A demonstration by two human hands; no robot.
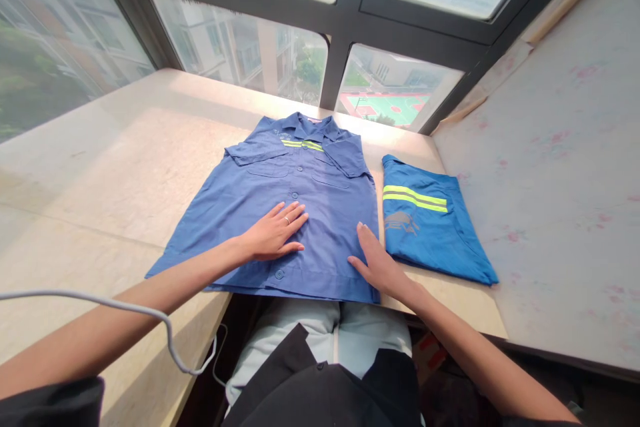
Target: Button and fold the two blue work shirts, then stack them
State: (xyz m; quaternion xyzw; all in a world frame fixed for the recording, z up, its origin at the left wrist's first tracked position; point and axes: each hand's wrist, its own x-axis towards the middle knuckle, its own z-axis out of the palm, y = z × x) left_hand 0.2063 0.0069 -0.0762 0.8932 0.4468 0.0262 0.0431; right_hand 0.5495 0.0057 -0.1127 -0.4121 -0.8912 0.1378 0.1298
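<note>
A dark blue work shirt (280, 193) with yellow-green reflective stripes at the collar lies face up on a pale stone window ledge (125, 167), its sleeves tucked in. My left hand (275, 232) lies flat on the button placket near the hem, fingers stretched out, a ring on one finger. My right hand (376, 260) rests open and flat on the lower right edge of the shirt. Just right of it sits a brighter blue folded garment (430, 227) with two reflective stripes.
Dark-framed windows (345, 27) run along the back of the ledge. A pale flowered wall (560, 167) closes the right side. A white cable (165, 327) hangs over the front edge at the left. My lap (320, 360) is below the edge.
</note>
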